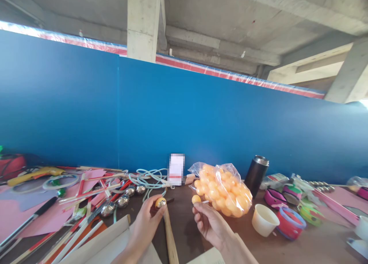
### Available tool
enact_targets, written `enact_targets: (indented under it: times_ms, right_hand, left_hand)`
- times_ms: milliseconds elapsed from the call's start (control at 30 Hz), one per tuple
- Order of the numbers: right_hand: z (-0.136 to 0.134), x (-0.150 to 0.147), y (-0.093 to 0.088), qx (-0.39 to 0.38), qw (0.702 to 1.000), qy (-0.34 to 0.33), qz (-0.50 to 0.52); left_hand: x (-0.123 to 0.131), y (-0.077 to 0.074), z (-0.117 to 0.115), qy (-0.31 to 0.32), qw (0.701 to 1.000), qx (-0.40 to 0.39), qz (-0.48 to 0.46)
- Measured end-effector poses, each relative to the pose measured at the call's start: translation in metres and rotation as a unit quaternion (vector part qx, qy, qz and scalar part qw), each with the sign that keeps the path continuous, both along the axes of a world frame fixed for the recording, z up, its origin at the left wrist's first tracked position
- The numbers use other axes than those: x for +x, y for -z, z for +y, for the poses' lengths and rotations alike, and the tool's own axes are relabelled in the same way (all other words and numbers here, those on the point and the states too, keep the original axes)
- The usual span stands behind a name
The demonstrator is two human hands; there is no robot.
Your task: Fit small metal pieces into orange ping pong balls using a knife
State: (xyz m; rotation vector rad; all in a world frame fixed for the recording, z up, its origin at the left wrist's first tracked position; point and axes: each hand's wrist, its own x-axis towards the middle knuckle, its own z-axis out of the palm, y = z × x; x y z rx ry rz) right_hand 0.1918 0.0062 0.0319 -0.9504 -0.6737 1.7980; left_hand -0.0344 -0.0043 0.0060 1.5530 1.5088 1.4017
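Observation:
Between the thumb and fingers of my left hand (149, 218) is a small ball (160, 202), part orange and part shiny silver. A wooden stick (170, 237) runs down the table just beside that hand. My right hand (211, 222) pinches a thin white stick (204, 202), and an orange ball (196, 199) shows at its fingertips. Close behind the right hand lies a clear plastic bag (224, 191) full of orange balls. The two hands are apart.
Silver balls (123, 200), pale cords (149, 177), sticks and pink sheets (37, 218) crowd the left. A black bottle (255, 176), white cup (264, 220) and red-and-blue round container (291, 222) stand right. A blue panel (184, 114) closes off the back.

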Motion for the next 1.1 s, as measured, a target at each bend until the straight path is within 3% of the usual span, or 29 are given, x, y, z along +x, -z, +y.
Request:
enact_targets:
  times_ms: [200, 400, 600, 800, 1100]
  right_hand:
    - [-0.006, -0.004, -0.003, 0.07, 0.997, -0.024, -0.033]
    - [-0.014, -0.015, -0.006, 0.139, 0.987, -0.05, -0.068]
    - [-0.02, -0.026, -0.003, 0.163, 0.979, -0.07, -0.103]
    - [-0.025, -0.031, -0.007, 0.178, 0.973, -0.078, -0.127]
    - [-0.023, -0.03, -0.006, 0.173, 0.966, -0.078, -0.177]
  left_hand:
    - [0.011, -0.01, -0.009, 0.054, 0.996, 0.059, 0.026]
    - [0.02, -0.01, -0.015, 0.084, 0.996, 0.023, 0.006]
    - [0.026, -0.016, -0.022, 0.144, 0.988, 0.055, 0.026]
    - [0.029, -0.017, -0.025, 0.2, 0.979, 0.029, -0.016]
    - [0.027, -0.01, -0.017, 0.206, 0.976, -0.002, -0.076]
